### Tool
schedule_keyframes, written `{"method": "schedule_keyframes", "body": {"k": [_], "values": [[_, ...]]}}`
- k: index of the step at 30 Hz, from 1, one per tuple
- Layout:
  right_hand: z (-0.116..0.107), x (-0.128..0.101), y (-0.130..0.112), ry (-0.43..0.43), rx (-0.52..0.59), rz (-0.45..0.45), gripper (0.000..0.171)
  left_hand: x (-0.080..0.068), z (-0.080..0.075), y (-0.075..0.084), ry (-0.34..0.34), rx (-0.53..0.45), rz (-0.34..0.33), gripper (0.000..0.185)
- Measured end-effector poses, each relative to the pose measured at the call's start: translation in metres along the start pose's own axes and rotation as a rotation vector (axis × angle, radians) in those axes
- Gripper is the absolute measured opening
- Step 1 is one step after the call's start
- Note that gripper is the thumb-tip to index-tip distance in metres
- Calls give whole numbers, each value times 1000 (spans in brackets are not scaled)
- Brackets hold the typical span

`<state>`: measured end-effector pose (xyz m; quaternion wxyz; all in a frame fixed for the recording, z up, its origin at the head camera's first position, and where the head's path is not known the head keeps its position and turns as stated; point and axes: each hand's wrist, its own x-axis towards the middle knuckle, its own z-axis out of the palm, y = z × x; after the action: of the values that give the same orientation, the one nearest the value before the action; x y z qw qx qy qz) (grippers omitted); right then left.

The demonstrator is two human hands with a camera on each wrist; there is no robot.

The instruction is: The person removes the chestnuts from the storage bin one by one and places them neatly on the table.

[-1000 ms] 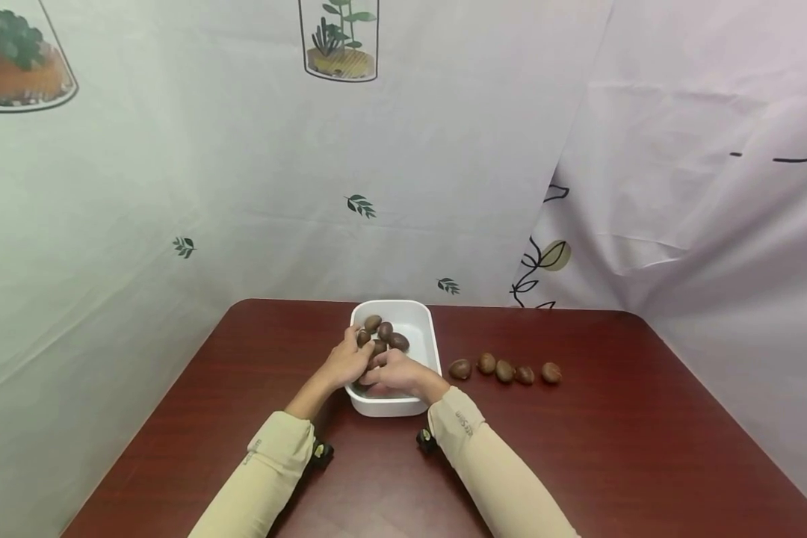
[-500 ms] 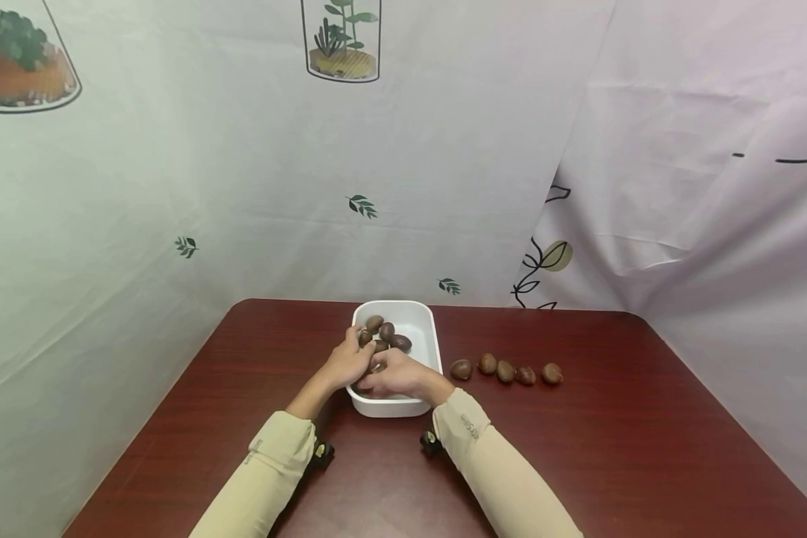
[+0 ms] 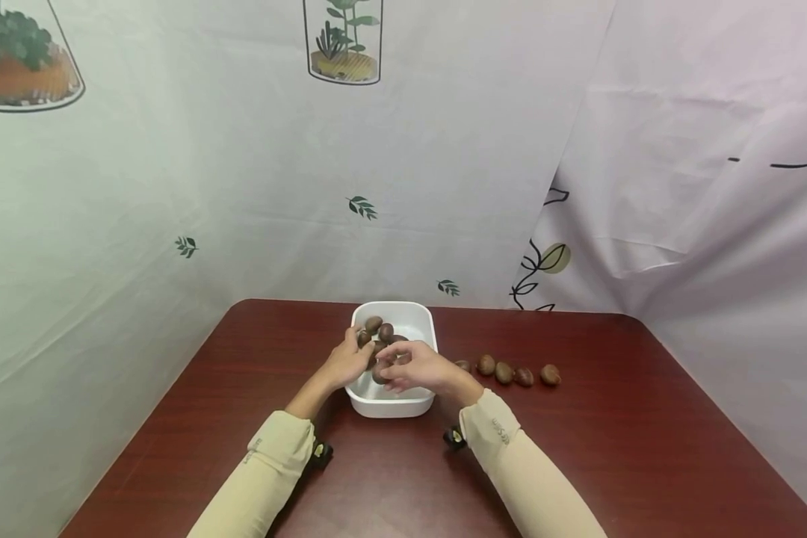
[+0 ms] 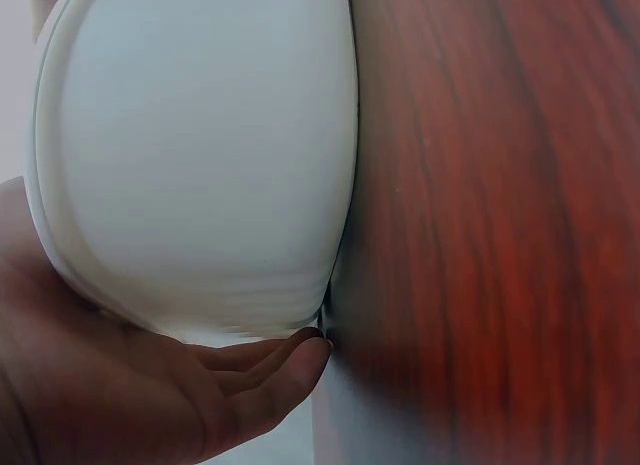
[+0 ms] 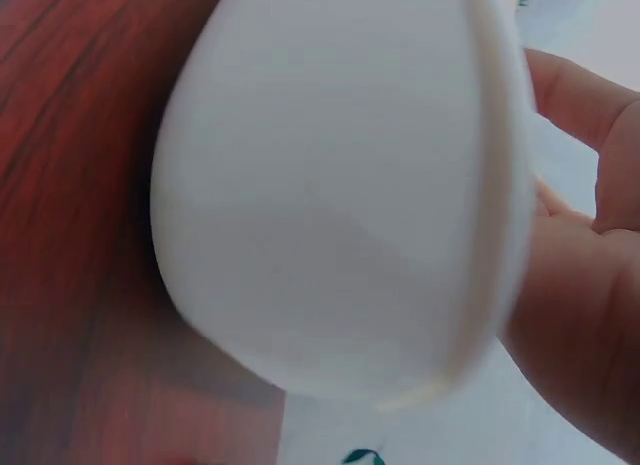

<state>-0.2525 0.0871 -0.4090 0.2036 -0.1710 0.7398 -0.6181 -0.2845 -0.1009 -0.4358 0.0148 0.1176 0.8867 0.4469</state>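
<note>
A white rectangular tub [image 3: 390, 408] stands on the table in the head view, with several brown, oval, chestnut-like nuts [image 3: 373, 324] inside. My left hand [image 3: 347, 365] grips the tub's left side, thumb over the rim. In the left wrist view, the fingers of that left hand [image 4: 150, 385] lie along the outer wall of the tub [image 4: 200, 135]. Over the tub's right half is my right hand [image 3: 424, 366], its fingers loosely spread beside one brown nut [image 3: 379, 373]. The right wrist view shows the right hand [image 5: 590, 255] partly hidden behind the tub [image 5: 330, 185].
Several more brown nuts [image 3: 504, 373] lie in a loose row on the dark red table [image 3: 612, 448], right of the tub; my right wrist partly covers the nearest one. A white printed cloth [image 3: 276, 149] hangs behind the table and along its sides.
My right hand has risen from low in the tub's near part and shifted right, its fingers loosening and a brown nut now showing by them. The left hand keeps its place.
</note>
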Motion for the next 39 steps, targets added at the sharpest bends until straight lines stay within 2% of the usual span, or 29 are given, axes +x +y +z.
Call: {"method": "schedule_keyframes", "body": {"k": [12, 19, 28, 39], "values": [[-32, -35, -4, 33, 32, -17, 38, 1, 1, 3, -1, -14, -21, 62], [-52, -55, -1, 60, 47, -35, 38, 3, 0, 2, 2, -6, 10, 60], [-76, -77, 13, 120, 16, 9, 33, 2, 0, 3, -6, -14, -14, 61], [-87, -83, 36, 169, -5, 90, 36, 0, 1, 1, -15, -34, -22, 63]]}}
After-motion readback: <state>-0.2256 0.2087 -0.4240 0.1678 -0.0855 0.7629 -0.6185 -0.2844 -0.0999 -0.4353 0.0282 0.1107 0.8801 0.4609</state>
